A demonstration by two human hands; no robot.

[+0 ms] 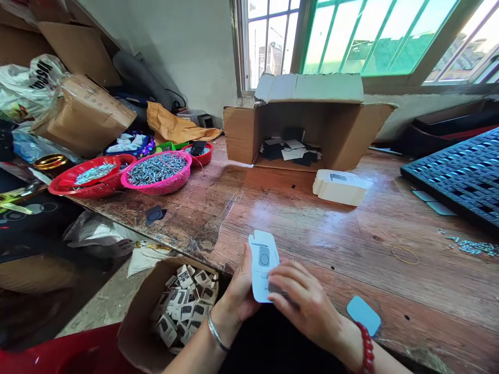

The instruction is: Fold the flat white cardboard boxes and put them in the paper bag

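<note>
A small white printed card box (263,259), still flat, stands upright at the near edge of the wooden table (312,228). My left hand (238,296), with a silver bangle on the wrist, grips its left side. My right hand (306,304), with a red bead bracelet, presses on its lower right part. To my left, below the table, an open cardboard carton (134,317) holds several folded small boxes (185,304) of the same print.
A large open carton (312,122) lies on its side at the back, with a stack of flat white cards (339,187) before it. Pink (158,174) and red baskets (91,179) of metal parts sit left. A black perforated tray (460,174) is right; a blue pad (363,313) lies near my right wrist.
</note>
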